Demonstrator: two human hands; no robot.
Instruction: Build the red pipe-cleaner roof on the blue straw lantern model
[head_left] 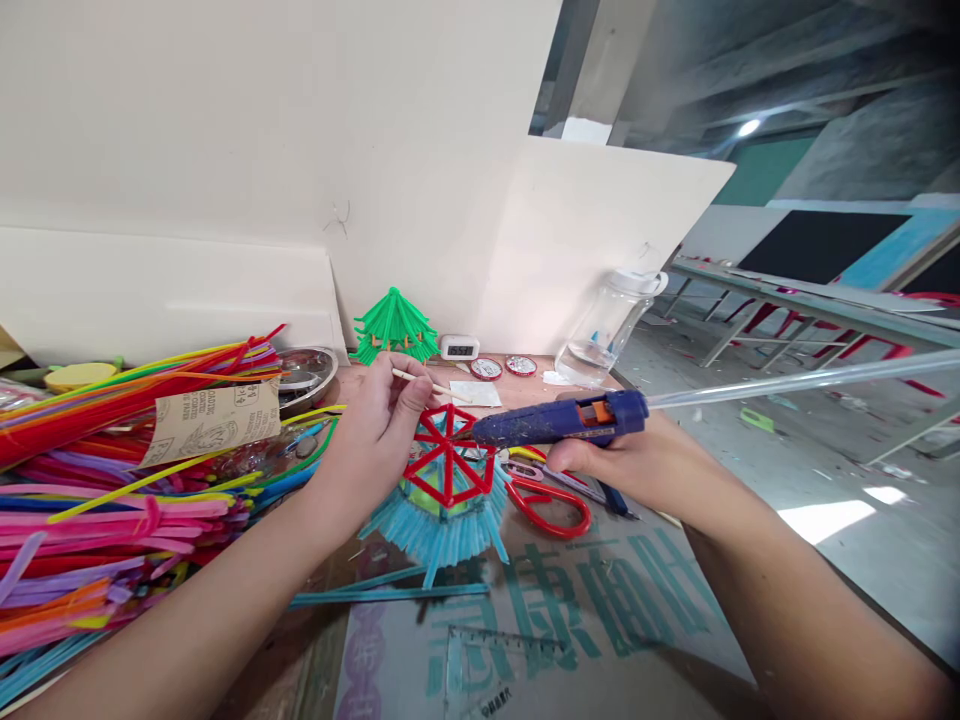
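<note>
My right hand (626, 462) is wrapped round a dark blue hot glue gun (525, 425), with a long clear glue stick (787, 382) jutting from its back end. The gun's nozzle meets or hovers over a red spoked frame (448, 492) of pipe cleaners; contact cannot be told. Beneath that frame spreads a light blue pipe-cleaner skirt (427, 540). At the frame's left side, my left hand (386, 420) is closed in a pinch on a thin wooden stick (405, 375), which points right.
Bundles of coloured pipe cleaners (112, 520) fill the left side. Red-handled scissors (551, 515) lie right of the frame. Behind stand a green pipe-cleaner roof (394, 325), a small digital clock (459, 348) and a water bottle (607, 325). A clear ruler (510, 640) lies in front.
</note>
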